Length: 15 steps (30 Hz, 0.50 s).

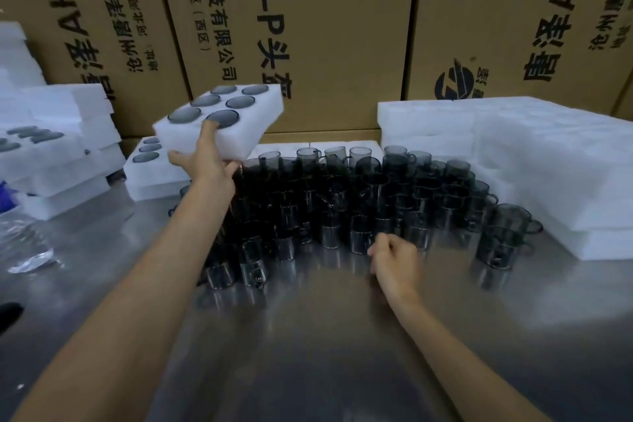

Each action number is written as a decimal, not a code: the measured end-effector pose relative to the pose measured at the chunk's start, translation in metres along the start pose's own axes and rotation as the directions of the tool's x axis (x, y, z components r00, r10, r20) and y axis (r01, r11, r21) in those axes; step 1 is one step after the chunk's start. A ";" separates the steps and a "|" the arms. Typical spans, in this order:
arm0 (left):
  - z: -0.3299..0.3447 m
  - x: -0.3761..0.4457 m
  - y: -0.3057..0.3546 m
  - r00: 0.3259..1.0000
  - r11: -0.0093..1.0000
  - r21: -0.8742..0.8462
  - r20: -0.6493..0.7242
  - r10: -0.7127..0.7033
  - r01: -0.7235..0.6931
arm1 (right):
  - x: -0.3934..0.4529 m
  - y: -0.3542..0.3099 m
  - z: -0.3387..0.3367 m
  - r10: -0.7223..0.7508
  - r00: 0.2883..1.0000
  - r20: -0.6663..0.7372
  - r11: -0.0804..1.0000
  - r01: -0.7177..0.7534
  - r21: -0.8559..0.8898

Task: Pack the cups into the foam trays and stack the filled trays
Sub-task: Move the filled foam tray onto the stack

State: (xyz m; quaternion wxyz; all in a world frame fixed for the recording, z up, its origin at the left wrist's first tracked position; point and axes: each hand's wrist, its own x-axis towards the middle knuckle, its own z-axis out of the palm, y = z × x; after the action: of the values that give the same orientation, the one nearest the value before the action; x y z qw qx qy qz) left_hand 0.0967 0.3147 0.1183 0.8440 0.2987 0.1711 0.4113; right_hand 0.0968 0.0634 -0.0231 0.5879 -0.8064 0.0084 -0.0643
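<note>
Left hand (205, 161) grips filled foam tray (219, 120) at near edge, lifted clear above surface (308, 336). Right hand (397, 264) loosely curled, holding nothing, just before loose smoked-glass cups (359, 195).

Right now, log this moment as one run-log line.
left hand: lifts filled foam tray | right hand: empty, near loose cups | stage: stacking

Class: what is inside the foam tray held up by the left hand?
Six dark cups fill the tray; only their round ends show, bodies hidden in foam. Left hand grips its near edge.
</note>
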 end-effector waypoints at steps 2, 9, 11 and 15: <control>0.001 0.035 0.002 0.997 0.999 0.035 -0.066 0.027 -0.024 | 0.005 0.007 0.006 -0.038 0.999 -0.021 0.999 0.038 0.008; 0.006 0.148 0.013 0.976 0.986 0.134 -0.184 0.118 -0.094 | 0.020 0.024 0.015 -0.096 0.994 -0.042 0.995 0.097 0.019; -0.008 0.169 0.009 0.978 0.959 0.278 -0.181 0.108 -0.054 | 0.021 0.025 0.016 -0.117 0.993 -0.033 0.993 0.118 0.002; -0.030 0.188 -0.002 0.926 0.657 0.753 -0.280 0.254 0.048 | 0.021 0.025 0.015 -0.150 0.988 -0.022 0.988 0.149 -0.033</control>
State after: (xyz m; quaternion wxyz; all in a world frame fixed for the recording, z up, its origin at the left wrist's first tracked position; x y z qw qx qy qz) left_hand 0.1951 0.4743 0.0860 0.5744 0.5468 0.4593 0.4002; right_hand 0.1212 0.0680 -0.0494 0.5684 -0.8131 -0.0437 -0.1181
